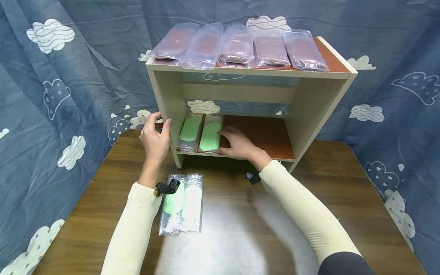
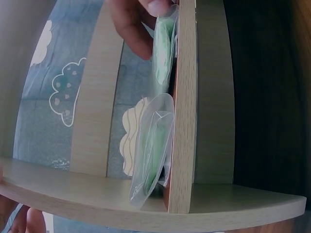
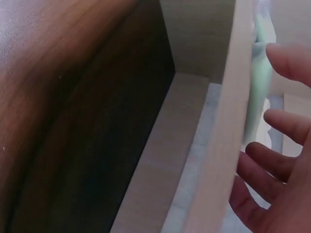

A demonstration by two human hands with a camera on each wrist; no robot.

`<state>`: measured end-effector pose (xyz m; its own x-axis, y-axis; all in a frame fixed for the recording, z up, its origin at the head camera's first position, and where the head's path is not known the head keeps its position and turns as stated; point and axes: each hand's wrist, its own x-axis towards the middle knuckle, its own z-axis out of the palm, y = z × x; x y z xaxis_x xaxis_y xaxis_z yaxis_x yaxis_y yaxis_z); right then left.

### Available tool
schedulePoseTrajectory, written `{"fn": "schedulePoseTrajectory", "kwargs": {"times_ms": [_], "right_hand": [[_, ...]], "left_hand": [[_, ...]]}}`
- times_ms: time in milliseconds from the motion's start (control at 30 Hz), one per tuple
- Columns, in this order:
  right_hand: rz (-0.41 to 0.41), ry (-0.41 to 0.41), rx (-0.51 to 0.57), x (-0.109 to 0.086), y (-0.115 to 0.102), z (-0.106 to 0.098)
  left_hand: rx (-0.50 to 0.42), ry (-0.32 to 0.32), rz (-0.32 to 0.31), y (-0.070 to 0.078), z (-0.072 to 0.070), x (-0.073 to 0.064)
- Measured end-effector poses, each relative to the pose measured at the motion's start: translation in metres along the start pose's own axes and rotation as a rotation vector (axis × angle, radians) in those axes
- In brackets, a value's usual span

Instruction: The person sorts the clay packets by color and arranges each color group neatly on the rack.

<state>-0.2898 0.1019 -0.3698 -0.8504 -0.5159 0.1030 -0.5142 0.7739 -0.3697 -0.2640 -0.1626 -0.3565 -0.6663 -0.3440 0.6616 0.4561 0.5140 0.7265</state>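
My left hand [image 1: 155,139] grips the left side panel [image 1: 168,95] of a small two-tier shelf, thumb at the front edge and fingers on the outer side. At the lower board, my right hand [image 1: 238,143] touches the right edge of a clear packet with a green pad [image 1: 211,136] inside. Its fingers are spread and loosely bent, as the right wrist view shows. Left of that packet lies another clear green packet [image 1: 190,129], by the side panel. In the left wrist view both packets, the nearer one [image 2: 154,150] included, rest on the lower board.
Several clear packets with brownish contents [image 1: 237,46] lie in a row on the top board. Two more clear packets with green pads [image 1: 192,204] overlap on the wooden table [image 1: 227,236] below my left wrist. A blue cloud-patterned cloth [image 1: 86,95] hangs behind.
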Motion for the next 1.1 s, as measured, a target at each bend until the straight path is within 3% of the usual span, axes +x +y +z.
{"fn": "schedulePoseTrajectory", "kwargs": {"times_ms": [300,700,800,967,1100], "right_hand": [[0.037,-0.050,-0.049,0.007,-0.002,0.010],[0.057,-0.056,-0.024,0.013,-0.004,0.012],[0.020,0.025,0.000,0.004,-0.009,0.012],[-0.059,0.259,-0.037,-0.033,-0.036,0.018],[-0.030,0.359,0.006,-0.063,-0.059,0.039]], "left_hand": [[0.002,-0.009,-0.009,-0.002,-0.001,-0.002],[-0.001,-0.010,0.001,-0.001,-0.003,0.001],[0.004,-0.018,0.008,0.000,-0.004,0.001],[0.009,-0.030,0.024,0.001,-0.005,0.002],[0.006,-0.023,0.026,0.000,-0.004,0.002]]}}
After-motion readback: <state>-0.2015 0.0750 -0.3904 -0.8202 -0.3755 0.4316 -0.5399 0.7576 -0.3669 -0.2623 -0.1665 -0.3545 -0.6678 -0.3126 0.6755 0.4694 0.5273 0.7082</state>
